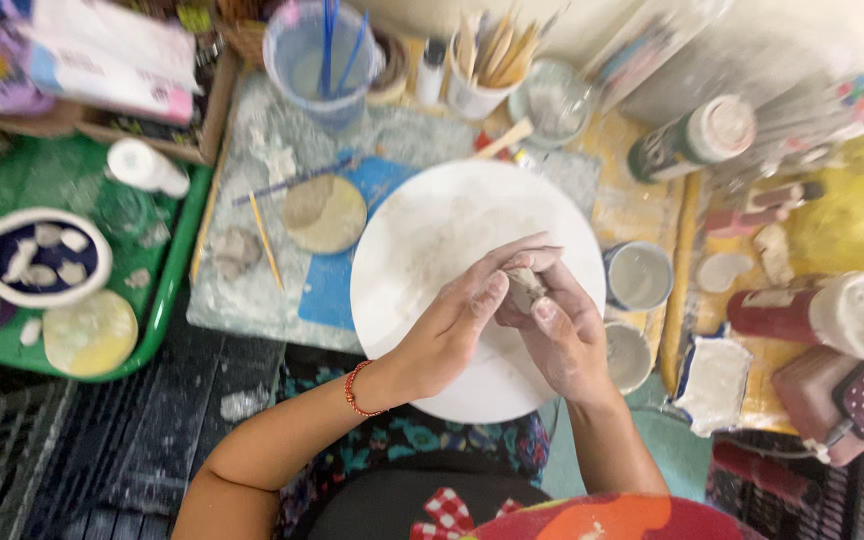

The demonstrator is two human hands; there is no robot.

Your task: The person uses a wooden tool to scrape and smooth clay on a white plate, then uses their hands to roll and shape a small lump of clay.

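Both of my hands meet over a round white board [432,230] and pinch a small lump of grey clay [525,287] between them. My left hand [452,325], with a red bracelet at the wrist, grips the lump from the left. My right hand [562,330] wraps it from the right, thumb on top. Clay dust coats the fingers. Most of the lump is hidden inside the two hands.
A flat tan clay disc [324,213] lies on a blue mat left of the board. A green tray [167,290] with a bowl of clay bits [40,256] sits far left. Cups [638,275], a water tub with brushes [317,60], tool pots and paint bottles [822,315] crowd the back and right.
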